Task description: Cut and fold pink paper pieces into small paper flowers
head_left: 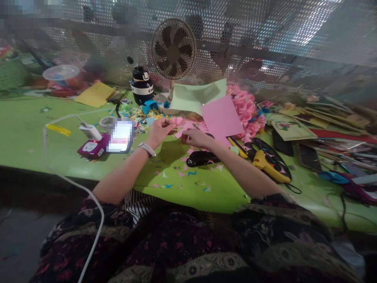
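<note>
My left hand (pixel 160 130), with a white band at the wrist, is closed at the fingertips on a small piece of pink paper (pixel 176 122). A short gap away, my right hand (pixel 194 137) has its fingers curled in a pinch; whatever is between them is too small to make out. Cut pink pieces lie just beyond both hands. A square pink sheet (pixel 222 118) leans behind my right hand, over a pale green sheet (pixel 197 98). Under my right wrist lies a black stapler (pixel 203 158). Pink and blue scraps (pixel 182 173) are strewn in front.
A fan (pixel 173 49) and a black bottle (pixel 141 86) stand at the back. To the left are a lit phone (pixel 120 135) and a purple power adapter (pixel 92 148) with a white cable. A yellow glue gun (pixel 268 167) and folded pink paper (pixel 243 106) lie right.
</note>
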Available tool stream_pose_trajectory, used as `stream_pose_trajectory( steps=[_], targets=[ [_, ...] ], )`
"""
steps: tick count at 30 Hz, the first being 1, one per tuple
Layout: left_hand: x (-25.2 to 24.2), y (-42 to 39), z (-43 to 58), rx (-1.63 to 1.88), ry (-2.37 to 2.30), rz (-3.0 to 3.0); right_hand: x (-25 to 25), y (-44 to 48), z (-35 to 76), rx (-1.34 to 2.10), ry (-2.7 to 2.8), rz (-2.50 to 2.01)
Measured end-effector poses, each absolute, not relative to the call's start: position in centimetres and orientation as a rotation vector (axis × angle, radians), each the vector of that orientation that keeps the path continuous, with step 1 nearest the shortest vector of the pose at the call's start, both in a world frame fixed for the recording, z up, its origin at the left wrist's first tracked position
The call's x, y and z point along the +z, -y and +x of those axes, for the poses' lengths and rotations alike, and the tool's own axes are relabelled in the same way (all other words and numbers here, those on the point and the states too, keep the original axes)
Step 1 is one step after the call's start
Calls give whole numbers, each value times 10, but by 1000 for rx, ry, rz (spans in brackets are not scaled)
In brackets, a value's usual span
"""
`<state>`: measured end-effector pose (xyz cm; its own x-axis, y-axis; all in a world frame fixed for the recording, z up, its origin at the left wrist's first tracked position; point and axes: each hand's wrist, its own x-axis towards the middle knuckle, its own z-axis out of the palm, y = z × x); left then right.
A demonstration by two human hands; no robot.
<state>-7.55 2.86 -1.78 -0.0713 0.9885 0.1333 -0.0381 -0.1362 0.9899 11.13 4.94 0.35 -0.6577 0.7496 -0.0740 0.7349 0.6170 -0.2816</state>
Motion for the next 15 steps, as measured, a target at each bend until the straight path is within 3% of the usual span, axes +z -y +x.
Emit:
stream_pose_trajectory(
  steps=[10,15],
  targets=[
    [-21,-23,-70,1281,-1078,1187,7,-38,129,470,2490,-1230],
    [-19,-10,-59,1185,-996,1185,9,-21,142,847,2164,-1122]
  ],
)
